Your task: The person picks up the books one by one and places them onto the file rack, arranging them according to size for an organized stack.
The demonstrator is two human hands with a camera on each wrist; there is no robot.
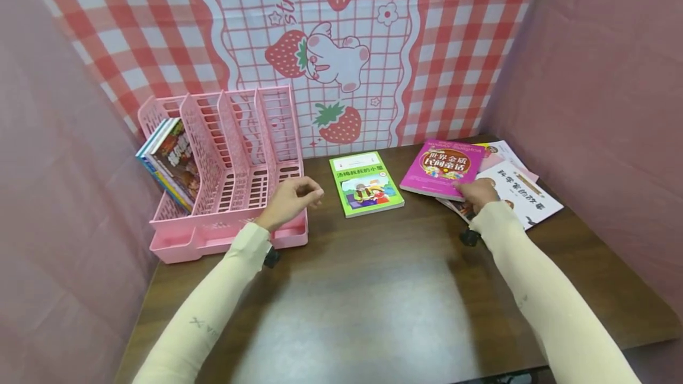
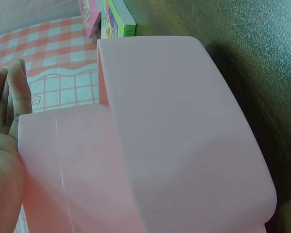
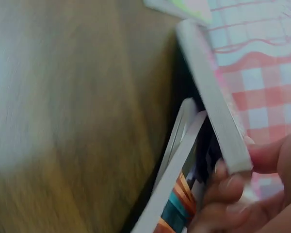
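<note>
My right hand point(image 1: 478, 194) pinches the near right corner of a magenta paperback book point(image 1: 413, 178), thumb above and fingers beneath. In the right wrist view the same book point(image 3: 206, 82) is tilted up from the books below it, its white page edge showing. My left hand point(image 1: 290, 199) holds nothing, hovering over the front right part of a pink desktop file rack point(image 1: 213, 229) with fingers loosely bent. Beside the hand in the left wrist view is the rack's smooth pink wall point(image 2: 179, 131). A green book point(image 1: 368, 194) lies flat between the hands.
Several thin books point(image 1: 178, 159) lean in the rack's leftmost slot. White-covered books point(image 1: 528, 197) lie overlapping at the right, partly under the magenta book. A checked strawberry cloth point(image 1: 341, 34) hangs behind the brown table point(image 1: 363, 289), with pink drapes point(image 1: 592, 93) at both sides.
</note>
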